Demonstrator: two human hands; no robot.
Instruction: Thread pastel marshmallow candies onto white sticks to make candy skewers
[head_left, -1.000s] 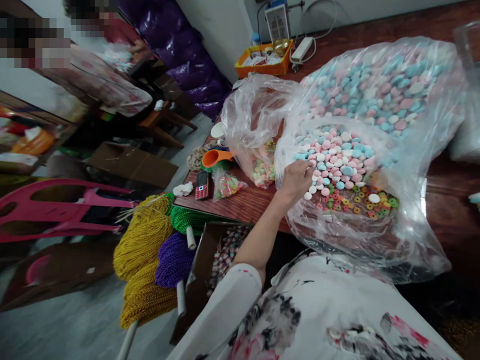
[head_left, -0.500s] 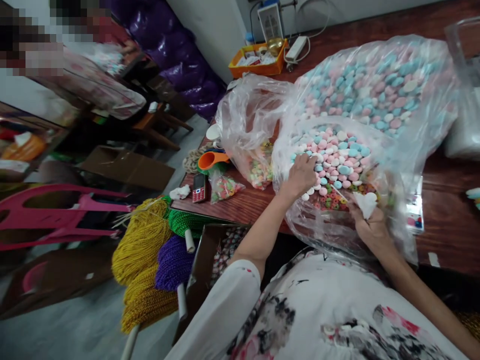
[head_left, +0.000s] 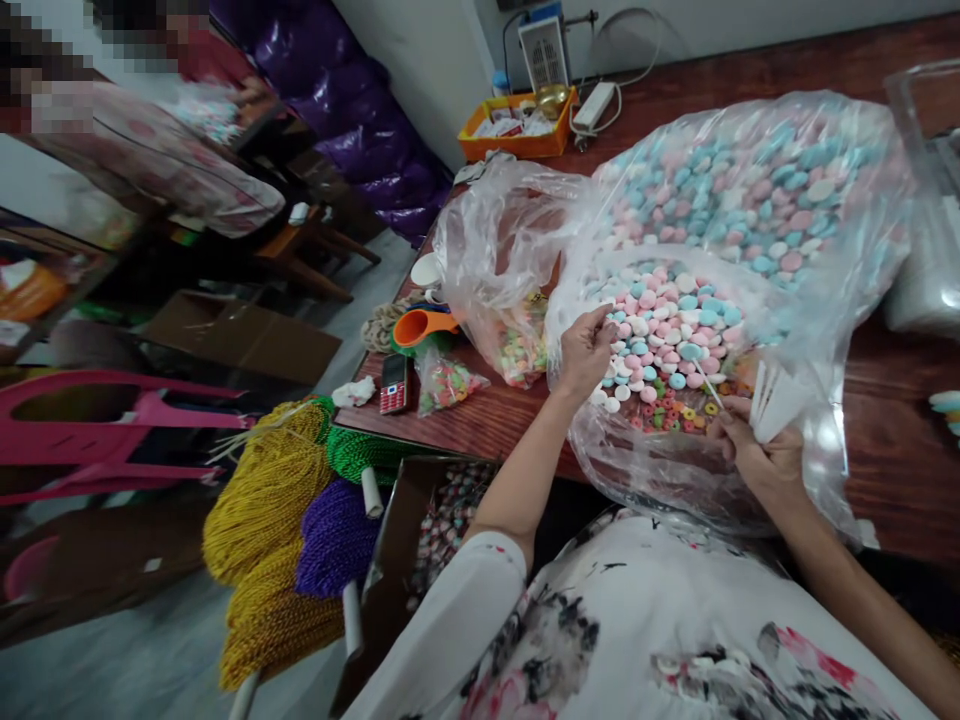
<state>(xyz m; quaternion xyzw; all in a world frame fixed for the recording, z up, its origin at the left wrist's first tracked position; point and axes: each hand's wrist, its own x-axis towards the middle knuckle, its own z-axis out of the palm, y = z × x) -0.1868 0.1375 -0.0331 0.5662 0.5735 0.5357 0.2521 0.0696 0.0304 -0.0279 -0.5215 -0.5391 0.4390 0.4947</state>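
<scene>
A large clear plastic bag [head_left: 847, 250] of pink, blue and white pieces lies on the table, its mouth open toward me. Loose pastel pieces [head_left: 660, 330] and small colourful rings [head_left: 675, 412] lie in the mouth. My left hand [head_left: 587, 350] is at the left edge of the pieces, fingers bent together; what they pinch, if anything, is too small to name. On the right, my right hand [head_left: 757, 450] is closed on a thin white stick [head_left: 709, 385], and white paper-like strips [head_left: 776, 400] stick up from the same hand.
Left on the table are a second plastic bag [head_left: 487, 240], an orange scoop [head_left: 424, 325], a phone [head_left: 395, 383] and a small bag of rings [head_left: 448, 383]. An orange tray [head_left: 517, 140] stands behind. Yellow cord bundles [head_left: 270, 500] and an open box [head_left: 405, 500] are lower left.
My left hand has drawn back left from the pieces. My right hand has moved slightly right, the thin stick now tilts up over the rings, and the white strips are fanned out.
</scene>
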